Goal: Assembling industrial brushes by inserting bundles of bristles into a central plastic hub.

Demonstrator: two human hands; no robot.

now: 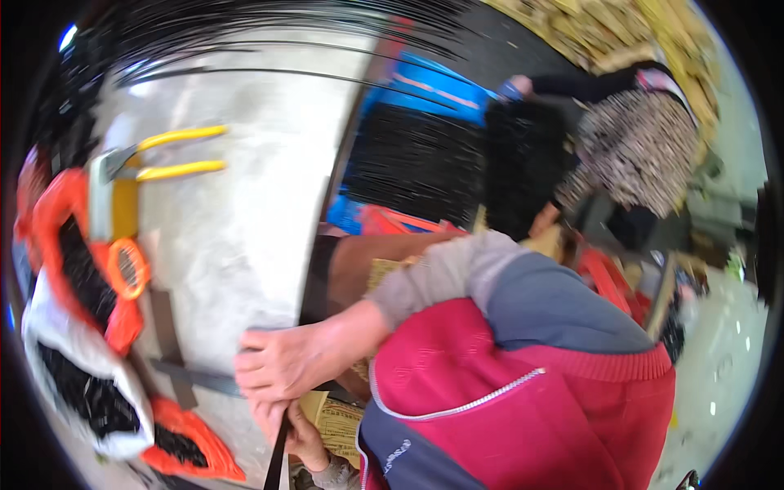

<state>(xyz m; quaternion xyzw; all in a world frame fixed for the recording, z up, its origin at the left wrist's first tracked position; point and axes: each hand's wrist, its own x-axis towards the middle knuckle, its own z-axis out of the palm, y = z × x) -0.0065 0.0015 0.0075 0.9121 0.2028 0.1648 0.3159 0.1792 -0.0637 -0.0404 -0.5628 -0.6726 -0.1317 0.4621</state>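
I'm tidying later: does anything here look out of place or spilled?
Mildly: at the far end of the pale table, several black strands stray apart from their bundle. Yellow-handled pliers jut sideways from a box, seemingly easy to snag. No clear spill; blur hides finer detail.
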